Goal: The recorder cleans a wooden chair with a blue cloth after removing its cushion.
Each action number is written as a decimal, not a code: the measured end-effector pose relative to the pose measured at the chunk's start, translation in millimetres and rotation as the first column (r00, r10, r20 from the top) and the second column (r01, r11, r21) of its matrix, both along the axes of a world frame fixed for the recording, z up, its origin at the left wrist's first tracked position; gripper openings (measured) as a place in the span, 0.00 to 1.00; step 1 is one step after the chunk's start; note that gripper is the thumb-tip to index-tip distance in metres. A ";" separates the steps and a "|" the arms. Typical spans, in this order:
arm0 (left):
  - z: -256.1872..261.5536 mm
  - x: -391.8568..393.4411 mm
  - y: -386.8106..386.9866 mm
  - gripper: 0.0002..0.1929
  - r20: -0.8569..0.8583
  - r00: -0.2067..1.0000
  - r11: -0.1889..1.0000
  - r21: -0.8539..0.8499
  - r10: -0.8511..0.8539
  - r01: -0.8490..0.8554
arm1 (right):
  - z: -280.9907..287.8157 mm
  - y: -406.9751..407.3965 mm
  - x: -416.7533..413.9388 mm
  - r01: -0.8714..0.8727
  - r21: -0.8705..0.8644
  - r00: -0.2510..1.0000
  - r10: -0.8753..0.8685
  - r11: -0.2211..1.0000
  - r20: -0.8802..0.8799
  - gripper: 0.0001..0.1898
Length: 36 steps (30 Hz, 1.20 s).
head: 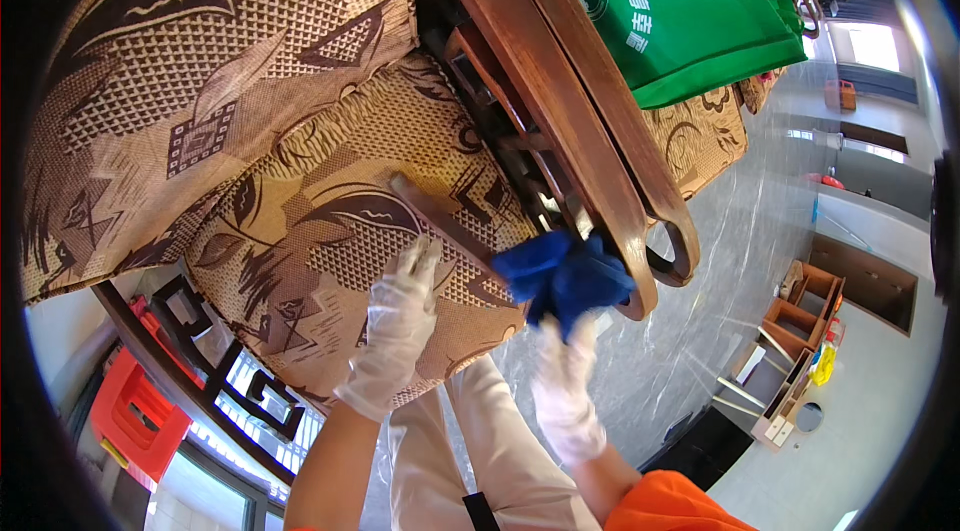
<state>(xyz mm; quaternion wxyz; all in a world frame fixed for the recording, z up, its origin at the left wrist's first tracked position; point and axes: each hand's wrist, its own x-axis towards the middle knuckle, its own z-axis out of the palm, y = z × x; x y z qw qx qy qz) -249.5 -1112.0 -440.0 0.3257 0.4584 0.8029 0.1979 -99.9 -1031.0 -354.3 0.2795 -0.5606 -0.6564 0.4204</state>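
My right hand (566, 388), in a thin whitish glove, grips a bunched blue cloth (564, 272) at the front end of a wooden armrest (559, 111). Both hand and cloth are blurred. Over the patterned seat cushion (300, 253) is my left hand (394, 336), gloved likewise, its fingers stretched out and nothing visible in them. Whether it touches the cushion I cannot tell. A narrow brown strip (442, 223) slants across the cushion past the left fingertips to the cloth; its material is unclear, and the cloth hides its lower end.
A second armrest (600, 81) runs alongside, ending in a loop. Beyond it a green bag (697, 21) bearing writing sits on another cushioned seat. Patterned back cushion (150, 81) at left, red plastic stool (139, 418) lower left. Wooden shelving (802, 321) stands across the grey floor (675, 351).
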 end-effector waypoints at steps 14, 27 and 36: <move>9.3 46.6 -105.3 0.14 0.217 0.926 0.928 0.147 0.309 -0.344 | -81.9 95.9 -86.2 -0.235 0.029 0.467 0.086 0.972 0.880 0.31; -0.1 56.4 -136.3 0.17 0.239 0.950 0.966 0.109 0.203 -0.234 | -85.1 111.3 -60.9 -0.357 0.221 0.575 0.027 0.907 0.817 0.30; 1.5 51.7 -160.9 0.17 0.228 0.953 0.978 0.009 0.202 -0.209 | -88.4 45.3 91.2 -0.737 0.109 0.230 0.097 0.667 0.968 0.23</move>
